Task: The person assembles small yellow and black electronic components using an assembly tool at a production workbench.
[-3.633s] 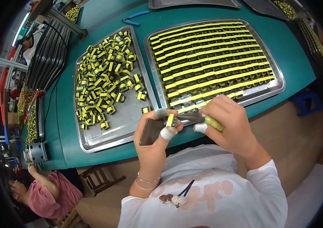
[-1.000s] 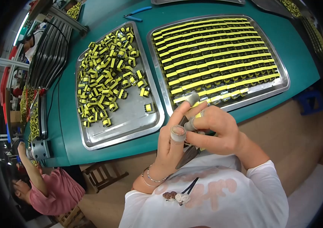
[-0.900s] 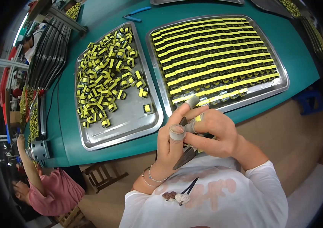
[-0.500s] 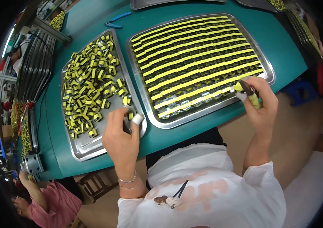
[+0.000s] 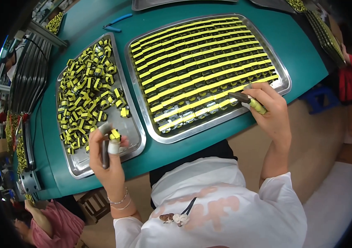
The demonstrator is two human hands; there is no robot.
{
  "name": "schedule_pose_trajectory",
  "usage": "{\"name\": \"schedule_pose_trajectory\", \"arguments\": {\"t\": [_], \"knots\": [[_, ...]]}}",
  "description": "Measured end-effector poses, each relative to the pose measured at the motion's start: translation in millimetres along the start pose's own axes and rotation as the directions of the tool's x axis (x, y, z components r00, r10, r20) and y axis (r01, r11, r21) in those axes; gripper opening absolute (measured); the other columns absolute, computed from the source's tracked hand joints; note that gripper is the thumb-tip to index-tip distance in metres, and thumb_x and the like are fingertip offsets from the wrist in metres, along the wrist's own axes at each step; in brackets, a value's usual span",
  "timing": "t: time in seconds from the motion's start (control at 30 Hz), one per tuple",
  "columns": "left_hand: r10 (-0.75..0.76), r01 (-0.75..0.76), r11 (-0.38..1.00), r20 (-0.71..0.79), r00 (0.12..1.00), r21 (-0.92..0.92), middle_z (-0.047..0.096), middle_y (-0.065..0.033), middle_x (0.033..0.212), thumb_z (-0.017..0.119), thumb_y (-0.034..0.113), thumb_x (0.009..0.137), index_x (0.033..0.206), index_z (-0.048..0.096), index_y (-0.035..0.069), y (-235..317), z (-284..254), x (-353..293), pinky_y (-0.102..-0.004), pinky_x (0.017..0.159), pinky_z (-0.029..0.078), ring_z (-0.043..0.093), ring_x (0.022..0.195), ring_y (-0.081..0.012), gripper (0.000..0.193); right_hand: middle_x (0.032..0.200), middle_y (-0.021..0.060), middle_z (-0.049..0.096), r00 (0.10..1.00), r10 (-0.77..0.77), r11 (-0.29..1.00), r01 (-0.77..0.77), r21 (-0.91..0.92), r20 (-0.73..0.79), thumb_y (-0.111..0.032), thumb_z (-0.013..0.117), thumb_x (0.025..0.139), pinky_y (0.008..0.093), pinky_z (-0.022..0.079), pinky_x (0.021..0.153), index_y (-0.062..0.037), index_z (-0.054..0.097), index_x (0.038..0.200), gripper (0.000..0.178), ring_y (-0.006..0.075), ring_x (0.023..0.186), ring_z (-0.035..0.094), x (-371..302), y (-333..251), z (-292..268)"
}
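Observation:
My left hand [image 5: 110, 165] is raised over the front of the left metal tray [image 5: 76, 168], closed on a small yellow-and-black transformer [image 5: 115, 134] between its fingertips. White covers wrap some fingertips, and a dark slim object [image 5: 105, 158] lies against the palm. My right hand [image 5: 272, 110] grips a dark pointed tool [image 5: 239, 97] with a yellow-green wrapped handle; whether it is pliers or tweezers I cannot tell. Its tip points left over the front rows of transformers [image 5: 205, 99] in the right metal tray [image 5: 176, 138]. A heap of loose transformers [image 5: 85, 89] fills much of the left tray.
Blue-handled cutters [image 5: 117, 22] lie on the green table [image 5: 304, 53] behind the trays. Another metal tray [image 5: 176, 3] sits at the far edge. Stacked dark trays [image 5: 29, 74] stand at left. A person in pink [image 5: 58, 223] sits at lower left; a blue stool [image 5: 320, 99] is at right.
My left hand has moved left and turned, lifting a transformer at its fingertips. My right hand has shifted left, and its tool now points more sideways. The whole view has slid slightly.

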State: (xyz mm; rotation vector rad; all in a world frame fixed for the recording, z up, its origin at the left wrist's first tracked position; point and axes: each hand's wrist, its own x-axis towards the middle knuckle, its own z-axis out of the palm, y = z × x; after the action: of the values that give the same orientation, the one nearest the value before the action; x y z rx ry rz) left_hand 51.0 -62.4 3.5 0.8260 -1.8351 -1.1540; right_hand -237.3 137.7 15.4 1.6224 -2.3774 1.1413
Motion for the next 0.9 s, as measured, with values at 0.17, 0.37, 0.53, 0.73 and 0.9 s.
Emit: {"name": "schedule_pose_trajectory", "arguments": {"t": [0.17, 0.37, 0.53, 0.73, 0.9], "knots": [[-0.062, 0.068, 0.916, 0.028, 0.998, -0.396, 0.058, -0.0161, 0.111, 0.061, 0.013, 0.091, 0.116, 0.05, 0.002, 15.1, 16.0, -3.8, -0.0247, 0.075, 0.046, 0.056, 0.083, -0.0146, 0.029, 0.093, 0.0115, 0.061, 0.994, -0.006, 1.0, 0.006, -0.001, -0.105, 0.01, 0.064, 0.07, 0.0291, 0.048, 0.072, 0.0032, 0.06, 0.094, 0.025, 0.0233, 0.081, 0.062, -3.4, -0.8, 2.3], [-0.167, 0.279, 0.768, 0.24, 0.956, -0.577, 0.061, -0.018, 0.107, 0.062, -0.001, 0.085, 0.122, 0.048, 0.0, 31.0, 44.8, -11.7, -0.0253, 0.064, 0.051, 0.058, 0.081, -0.0144, 0.039, 0.077, 0.0111, 0.056, 0.998, 0.032, 0.931, -0.011, 0.365, -0.05, -0.008, 0.074, 0.07, 0.0312, 0.044, 0.061, 0.0, 0.058, 0.087, 0.024, 0.0251, 0.067, 0.054, -2.5, -39.2, 13.9], [-0.174, 0.328, 0.76, 0.311, 0.934, -0.561, 0.059, -0.014, 0.112, 0.066, -0.002, 0.082, 0.116, 0.05, -0.002, 35.8, 52.6, -14.2, -0.0257, 0.07, 0.052, 0.058, 0.089, -0.0141, 0.038, 0.081, 0.008, 0.058, 0.963, -0.269, 0.919, 0.246, 0.31, 0.033, -0.007, 0.073, 0.064, 0.0339, 0.044, 0.063, -0.0031, 0.062, 0.086, 0.025, 0.0251, 0.07, 0.054, 6.8, -52.8, 39.7], [-0.112, 0.224, 0.883, 0.278, 0.954, -0.413, 0.059, -0.0106, 0.106, 0.07, -0.001, 0.079, 0.116, 0.051, 0.0, 23.9, 51.6, -19.3, -0.0276, 0.081, 0.05, 0.057, 0.096, -0.0147, 0.042, 0.082, 0.0069, 0.059, 0.948, -0.306, 0.905, 0.263, 0.336, 0.083, -0.007, 0.074, 0.057, 0.0353, 0.045, 0.063, -0.0052, 0.063, 0.086, 0.031, 0.0265, 0.074, 0.056, 9.8, -63.9, 47.7], [-0.247, 0.402, 0.701, 0.328, 0.912, -0.589, 0.06, -0.0155, 0.11, 0.067, 0.005, 0.084, 0.116, 0.05, -0.002, 39.5, 56.1, -14.6, -0.0298, 0.076, 0.055, 0.059, 0.092, -0.0155, 0.037, 0.083, 0.0076, 0.058, 0.951, -0.3, 0.924, 0.269, 0.272, 0.08, -0.005, 0.072, 0.057, 0.0361, 0.045, 0.065, -0.0046, 0.063, 0.087, 0.031, 0.0271, 0.076, 0.056, 12.1, -63.6, 50.1]]}}
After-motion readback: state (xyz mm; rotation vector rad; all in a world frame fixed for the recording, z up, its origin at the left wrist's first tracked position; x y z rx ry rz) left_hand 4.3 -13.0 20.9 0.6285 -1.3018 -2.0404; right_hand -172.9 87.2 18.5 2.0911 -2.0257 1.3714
